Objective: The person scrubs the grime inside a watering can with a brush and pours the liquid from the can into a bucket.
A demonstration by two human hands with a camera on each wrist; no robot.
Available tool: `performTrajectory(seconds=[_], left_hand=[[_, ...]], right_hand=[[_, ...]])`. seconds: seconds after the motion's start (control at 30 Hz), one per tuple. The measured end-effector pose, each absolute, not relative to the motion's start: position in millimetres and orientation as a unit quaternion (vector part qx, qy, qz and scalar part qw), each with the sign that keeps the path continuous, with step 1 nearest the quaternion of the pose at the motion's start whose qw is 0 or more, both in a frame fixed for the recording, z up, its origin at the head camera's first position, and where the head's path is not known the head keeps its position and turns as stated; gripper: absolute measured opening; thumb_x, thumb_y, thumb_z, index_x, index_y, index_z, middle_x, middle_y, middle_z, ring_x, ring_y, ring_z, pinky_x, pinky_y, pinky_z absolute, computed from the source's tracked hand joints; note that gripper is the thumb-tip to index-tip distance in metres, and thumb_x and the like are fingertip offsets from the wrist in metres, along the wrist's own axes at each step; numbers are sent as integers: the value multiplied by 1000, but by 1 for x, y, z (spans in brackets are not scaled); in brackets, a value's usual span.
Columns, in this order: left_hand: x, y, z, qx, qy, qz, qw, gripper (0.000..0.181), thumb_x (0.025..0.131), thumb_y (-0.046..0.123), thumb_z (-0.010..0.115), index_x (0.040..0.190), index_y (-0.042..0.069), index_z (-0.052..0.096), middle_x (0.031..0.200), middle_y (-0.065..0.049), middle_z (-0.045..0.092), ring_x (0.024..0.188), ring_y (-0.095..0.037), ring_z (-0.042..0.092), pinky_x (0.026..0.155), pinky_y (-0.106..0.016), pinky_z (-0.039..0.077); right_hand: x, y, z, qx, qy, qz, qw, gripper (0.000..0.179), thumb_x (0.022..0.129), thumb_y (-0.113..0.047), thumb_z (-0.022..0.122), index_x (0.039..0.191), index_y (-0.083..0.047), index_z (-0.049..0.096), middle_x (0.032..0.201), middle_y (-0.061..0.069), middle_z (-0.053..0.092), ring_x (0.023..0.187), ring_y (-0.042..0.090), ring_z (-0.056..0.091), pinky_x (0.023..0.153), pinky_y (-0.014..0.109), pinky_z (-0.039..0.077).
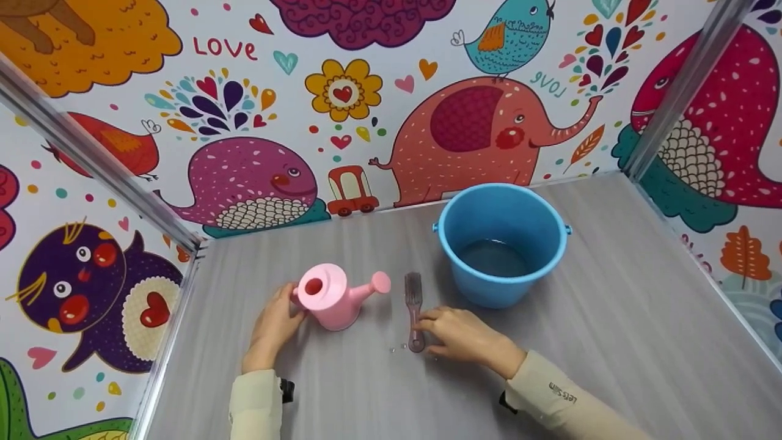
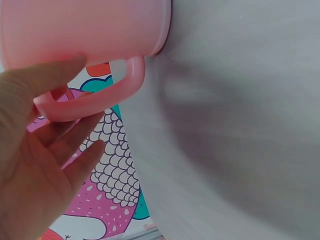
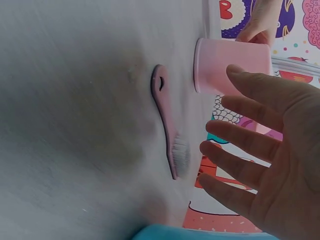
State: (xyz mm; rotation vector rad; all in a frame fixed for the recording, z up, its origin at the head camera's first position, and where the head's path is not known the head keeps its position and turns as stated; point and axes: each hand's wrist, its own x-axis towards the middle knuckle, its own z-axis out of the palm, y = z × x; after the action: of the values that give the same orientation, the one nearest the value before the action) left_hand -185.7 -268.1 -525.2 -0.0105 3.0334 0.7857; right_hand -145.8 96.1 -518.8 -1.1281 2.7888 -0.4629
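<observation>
At the far left, a purple penguin [image 1: 137, 327] is drawn on the wall [image 1: 30, 211]. Next, the person's left hand [image 1: 275, 327] has its thumb [image 2: 52, 75] and fingers around the handle [image 2: 95, 104] of a pink watering can [image 1: 335, 305]. The can stands upright on the grey bench [image 1: 348, 391], its spout [image 1: 361, 293] pointing right. Just right of it lie a few tiny clear specks [image 1: 393, 350]; they may be drops of water but are too small to tell. Then a brush [image 1: 413, 310] lies flat on the bench, bristles [image 1: 413, 287] up, handle toward the person. The right hand [image 1: 467, 337] is just beside the brush handle, fingers [image 3: 235, 164] spread apart. Behind that hand, to the right, stands a blue bucket [image 1: 501, 290].
</observation>
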Motion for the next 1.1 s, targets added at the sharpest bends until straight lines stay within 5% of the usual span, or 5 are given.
performTrajectory(seconds=[1.1], left_hand=[[-179,-267,-530,9,965,263,-19,53,84,2,75,131,3,51,134,-21,57,128,-40,54,107,-56,42]], right_hand=[[-152,69,-554,-261,940,-218,20,19,81,-24,82,81,-6,73,76,5,64,60,10,49,58,32,50]])
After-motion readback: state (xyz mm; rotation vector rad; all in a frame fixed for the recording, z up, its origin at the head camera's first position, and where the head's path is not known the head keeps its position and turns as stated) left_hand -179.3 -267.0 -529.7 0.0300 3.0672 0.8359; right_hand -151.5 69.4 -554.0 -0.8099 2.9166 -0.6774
